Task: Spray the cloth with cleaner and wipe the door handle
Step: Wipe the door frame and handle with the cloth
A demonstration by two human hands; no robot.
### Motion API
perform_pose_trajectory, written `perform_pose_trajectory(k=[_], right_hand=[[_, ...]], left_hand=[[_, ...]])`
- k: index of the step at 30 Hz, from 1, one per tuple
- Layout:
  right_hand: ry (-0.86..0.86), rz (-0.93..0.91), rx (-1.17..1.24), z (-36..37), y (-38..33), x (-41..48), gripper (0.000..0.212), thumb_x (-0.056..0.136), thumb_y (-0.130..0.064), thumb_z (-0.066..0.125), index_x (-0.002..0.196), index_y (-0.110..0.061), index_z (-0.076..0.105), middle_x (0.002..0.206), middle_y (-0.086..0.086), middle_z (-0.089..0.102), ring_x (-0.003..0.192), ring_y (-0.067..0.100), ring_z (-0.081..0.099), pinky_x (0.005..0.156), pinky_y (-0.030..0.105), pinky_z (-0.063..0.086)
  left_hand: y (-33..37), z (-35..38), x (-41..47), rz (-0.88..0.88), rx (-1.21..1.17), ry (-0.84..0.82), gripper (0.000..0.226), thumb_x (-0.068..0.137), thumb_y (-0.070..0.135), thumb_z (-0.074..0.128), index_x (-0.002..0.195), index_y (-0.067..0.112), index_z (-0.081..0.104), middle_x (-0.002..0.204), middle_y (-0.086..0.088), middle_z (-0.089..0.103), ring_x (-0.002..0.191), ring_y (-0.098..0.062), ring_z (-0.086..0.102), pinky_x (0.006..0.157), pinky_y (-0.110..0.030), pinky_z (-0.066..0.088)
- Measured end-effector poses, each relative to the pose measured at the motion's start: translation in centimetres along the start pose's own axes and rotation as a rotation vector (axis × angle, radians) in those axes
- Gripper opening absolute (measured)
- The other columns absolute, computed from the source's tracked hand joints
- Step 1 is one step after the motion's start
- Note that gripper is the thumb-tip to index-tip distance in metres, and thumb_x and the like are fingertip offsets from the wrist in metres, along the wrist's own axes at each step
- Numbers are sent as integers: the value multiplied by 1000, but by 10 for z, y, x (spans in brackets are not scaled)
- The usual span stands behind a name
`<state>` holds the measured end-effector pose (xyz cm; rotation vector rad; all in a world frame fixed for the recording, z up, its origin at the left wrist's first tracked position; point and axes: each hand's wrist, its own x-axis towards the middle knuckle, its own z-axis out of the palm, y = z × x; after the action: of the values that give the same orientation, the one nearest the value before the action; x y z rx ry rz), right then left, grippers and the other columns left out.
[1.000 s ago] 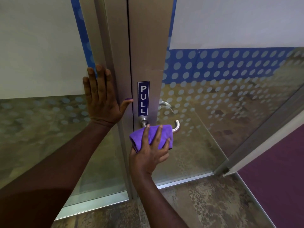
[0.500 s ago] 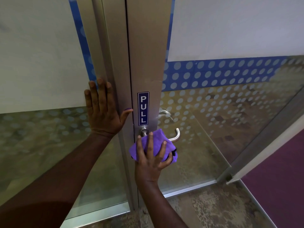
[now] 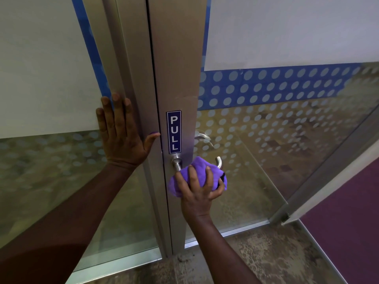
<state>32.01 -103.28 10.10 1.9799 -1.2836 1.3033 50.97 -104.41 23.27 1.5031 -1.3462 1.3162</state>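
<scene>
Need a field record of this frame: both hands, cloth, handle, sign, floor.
left hand: flat, fingers straight, laid across the metal frame and the edge of the glass beside it
right hand: grips the purple cloth, bunched over the door handle
door handle: silver lever; base and curved tip show, middle hidden under the cloth
sign: blue PULL sticker, just above the handle base
floor: mottled concrete; purple carpet at right
stage: cloth on handle, wiping step
</scene>
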Motion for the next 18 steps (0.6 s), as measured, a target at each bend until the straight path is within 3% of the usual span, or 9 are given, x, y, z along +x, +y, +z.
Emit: perform_pose_trajectory(k=[3,9,13,18], right_hand=[[21,-28,20,1,8,0,29,83,-26,57,109,-40,56,120,-7,61,118,35,43,94,58,27],[39,-111,4,5,38,1,40,76,-28,63,111,-42,54,125,-9,51,119,36,42,97,61,25],[25,-147,40,5,54,6,32,81,-27,59,109,-41,54,124,-7,51,119,37,42,94,61,28],[-19,-216,91,6,78,13,27,84,-24,61,106,-39,57,123,-6,52,119,37,41,93,62,31]], left_hand=[[0,-1,0,5,0,-5,93,91,65,34,151,0,4,145,-30,23,149,-27,-8,122,-45,3],[2,-2,1,-11,9,-6,89,91,62,37,142,-9,24,143,-32,27,149,-29,-5,121,-46,4],[2,-2,1,10,34,0,87,92,61,36,139,-12,28,138,-39,36,136,-52,20,121,-46,4],[2,-3,3,2,35,4,87,92,61,35,137,-13,29,136,-42,38,134,-52,22,121,-46,5]])
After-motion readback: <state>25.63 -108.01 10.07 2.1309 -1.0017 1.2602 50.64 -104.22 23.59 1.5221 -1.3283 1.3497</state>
